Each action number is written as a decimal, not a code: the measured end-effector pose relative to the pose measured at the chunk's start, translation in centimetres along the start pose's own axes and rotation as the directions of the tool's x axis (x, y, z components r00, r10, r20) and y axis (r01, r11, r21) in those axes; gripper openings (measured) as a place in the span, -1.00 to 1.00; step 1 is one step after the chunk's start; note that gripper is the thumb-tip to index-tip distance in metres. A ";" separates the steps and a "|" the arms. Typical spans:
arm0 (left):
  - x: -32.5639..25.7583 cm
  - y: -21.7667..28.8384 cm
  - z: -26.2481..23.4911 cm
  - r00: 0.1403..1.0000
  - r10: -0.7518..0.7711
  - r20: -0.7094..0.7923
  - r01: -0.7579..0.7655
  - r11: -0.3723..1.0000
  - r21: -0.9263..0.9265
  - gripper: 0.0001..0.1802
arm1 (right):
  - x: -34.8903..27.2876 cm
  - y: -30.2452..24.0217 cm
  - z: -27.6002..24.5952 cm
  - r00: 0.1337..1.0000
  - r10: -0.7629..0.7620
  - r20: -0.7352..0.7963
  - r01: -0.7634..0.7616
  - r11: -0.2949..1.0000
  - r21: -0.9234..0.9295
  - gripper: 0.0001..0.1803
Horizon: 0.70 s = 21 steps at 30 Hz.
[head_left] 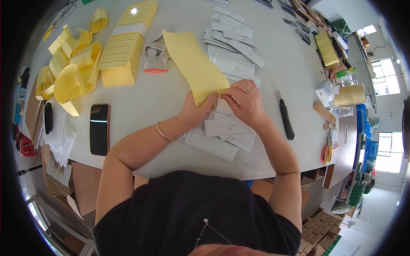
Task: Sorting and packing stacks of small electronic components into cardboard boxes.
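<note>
A long yellow sheet of small printed labels [194, 62] stretches away from me over the table, its near end between my hands. My left hand [193, 112] pinches the lower left edge, thumb on the row of dark marks. My right hand [245, 102] is closed at the lower right corner, thumb and fingertips pressed together there; whether a label sits between them is too small to tell. Beneath and beyond my hands lie many white paper slips [232, 59], and more white slips [228, 126] are spread in front of me.
Left are curled yellow backing strips [77, 59], a banded stack of yellow label sheets [126, 47] and a phone [99, 130]. A grey work glove [156, 57] lies behind the sheet. A black utility knife [286, 115] lies right, its blade exposed; orange-handled scissors [326, 151] rest at the table's right edge.
</note>
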<state>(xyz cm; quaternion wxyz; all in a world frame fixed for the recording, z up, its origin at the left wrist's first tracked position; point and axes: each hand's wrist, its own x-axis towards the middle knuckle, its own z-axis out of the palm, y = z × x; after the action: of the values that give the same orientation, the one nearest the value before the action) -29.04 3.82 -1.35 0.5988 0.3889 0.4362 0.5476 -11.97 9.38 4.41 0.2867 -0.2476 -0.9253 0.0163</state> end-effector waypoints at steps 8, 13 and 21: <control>0.6 0.8 0.1 0.984 0.000 -0.178 -0.014 0.997 -0.076 -0.82 | -1.1 6.2 -0.2 0.843 0.511 -0.166 -0.457 0.845 0.278 -0.94; 0.5 1.0 0.3 0.981 0.005 -0.195 -0.024 0.995 -0.094 -0.79 | -0.7 8.4 1.2 0.893 0.387 -0.231 -0.380 0.922 0.075 -0.93; 0.6 1.0 0.2 0.983 0.010 -0.183 -0.031 0.993 -0.112 -0.79 | 0.4 10.0 2.3 0.904 0.252 -0.346 -0.301 0.949 -0.095 -0.94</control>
<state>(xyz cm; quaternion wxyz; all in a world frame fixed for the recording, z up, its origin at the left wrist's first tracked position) -29.18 4.51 -0.44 0.5719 0.3066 0.4531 0.6112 -8.98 18.58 0.95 0.4133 -0.3958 -0.8184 -0.0525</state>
